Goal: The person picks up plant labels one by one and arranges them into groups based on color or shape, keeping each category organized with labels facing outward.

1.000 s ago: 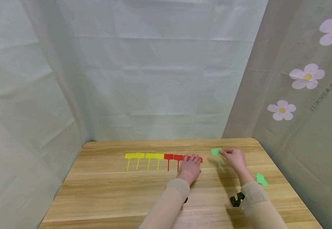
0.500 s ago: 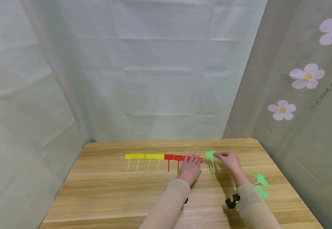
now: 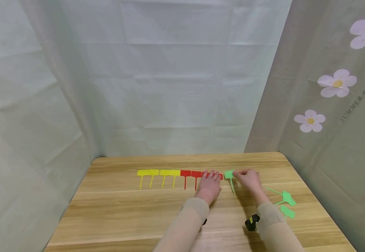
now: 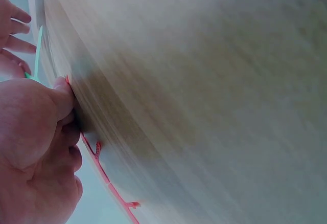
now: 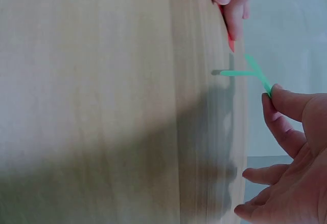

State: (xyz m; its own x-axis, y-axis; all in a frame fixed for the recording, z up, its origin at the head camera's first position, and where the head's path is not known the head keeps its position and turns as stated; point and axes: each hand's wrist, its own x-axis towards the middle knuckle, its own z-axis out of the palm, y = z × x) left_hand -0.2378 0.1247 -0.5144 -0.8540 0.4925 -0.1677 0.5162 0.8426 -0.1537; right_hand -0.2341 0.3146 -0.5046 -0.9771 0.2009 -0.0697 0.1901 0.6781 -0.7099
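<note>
A green T-shaped plant label is pinched at its right edge between the thumb and index finger of my right hand. In the right wrist view this green label tilts above the table, its stem pointing toward the wood. My left hand rests with extended fingers over the right end of a row of red plant labels, covering part of them. To their left, yellow plant labels continue the line, stems toward me. The held label's head is just right of the last red one.
Several loose green labels lie at the right of the wooden table. Pale cloth walls enclose its back and sides. A black wrist device hangs below the right wrist.
My right hand has carried the green label left and down toward the end of the red row. The left hand has stayed in place. More loose green labels now show beside the right forearm.
</note>
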